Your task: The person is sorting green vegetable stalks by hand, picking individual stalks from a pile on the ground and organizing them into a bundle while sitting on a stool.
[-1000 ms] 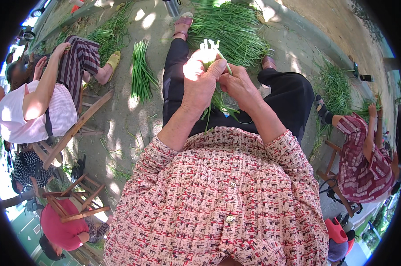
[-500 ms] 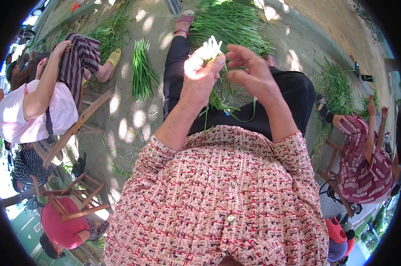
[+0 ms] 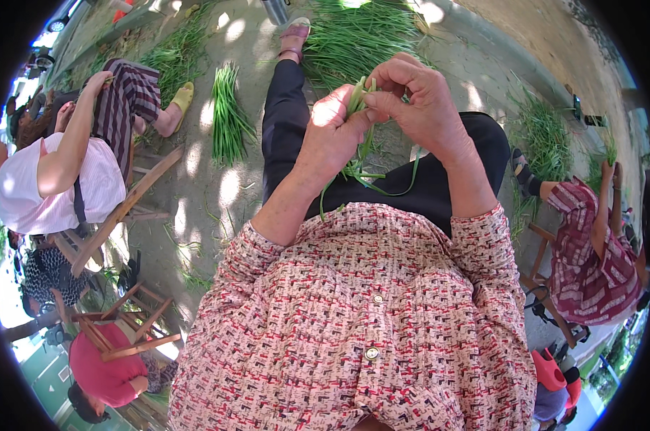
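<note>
My left hand [image 3: 332,133] is closed round a small bunch of chives [image 3: 356,99], with its upper ends poking out above the thumb. Close against it, my right hand [image 3: 422,104] is curled, thumb and forefinger pinching a strand beside those ends. Below the two hands, loose green leaves hang over my dark trousers [image 3: 285,122]. A neat sheaf of chives [image 3: 229,122] lies on the ground to the left. Beyond my hands spreads a large heap of chives [image 3: 361,36].
On the left, a person in a white top [image 3: 88,176] sits on a wooden stool [image 3: 134,205]; a person in red [image 3: 102,363] is lower down. At right sits a person in patterned maroon [image 3: 591,266], near another green pile [image 3: 544,140]. A metal cylinder [image 3: 274,10] stands at the far edge.
My right hand has come in from open, spread fingers to a pinch at the bunch. The white stem ends that stuck up from my left hand no longer show; green leaf shows there instead.
</note>
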Motion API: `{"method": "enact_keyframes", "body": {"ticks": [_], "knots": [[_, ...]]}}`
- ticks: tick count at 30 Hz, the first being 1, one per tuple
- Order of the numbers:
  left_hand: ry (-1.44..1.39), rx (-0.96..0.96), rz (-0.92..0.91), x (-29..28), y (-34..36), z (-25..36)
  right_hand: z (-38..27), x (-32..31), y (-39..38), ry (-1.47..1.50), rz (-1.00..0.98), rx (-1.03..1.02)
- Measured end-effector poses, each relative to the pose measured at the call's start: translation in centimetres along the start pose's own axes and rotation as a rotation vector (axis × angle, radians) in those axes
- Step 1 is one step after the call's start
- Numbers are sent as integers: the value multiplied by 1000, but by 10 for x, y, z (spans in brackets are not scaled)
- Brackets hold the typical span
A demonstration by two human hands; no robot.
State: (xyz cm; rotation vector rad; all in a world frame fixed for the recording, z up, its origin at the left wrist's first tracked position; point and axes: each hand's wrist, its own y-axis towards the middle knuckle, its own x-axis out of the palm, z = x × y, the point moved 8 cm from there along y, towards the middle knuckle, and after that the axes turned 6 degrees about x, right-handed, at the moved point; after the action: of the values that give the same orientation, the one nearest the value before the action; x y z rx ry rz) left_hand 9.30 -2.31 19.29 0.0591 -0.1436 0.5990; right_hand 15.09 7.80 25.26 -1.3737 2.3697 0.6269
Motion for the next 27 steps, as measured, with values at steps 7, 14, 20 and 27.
{"method": "enact_keyframes", "body": {"ticks": [7,14,20,27], "knots": [[9,-36,-93,9,2,2,-1,-6,4,-109,63,-51],[225,142,-96,7,11,17,33,-15,17,450,352,196],[-113,36,68,-11,9,1,81,-91,24,974,496,250],[-455,230,5,-35,28,8,53,23,-15,511,13,248]]}}
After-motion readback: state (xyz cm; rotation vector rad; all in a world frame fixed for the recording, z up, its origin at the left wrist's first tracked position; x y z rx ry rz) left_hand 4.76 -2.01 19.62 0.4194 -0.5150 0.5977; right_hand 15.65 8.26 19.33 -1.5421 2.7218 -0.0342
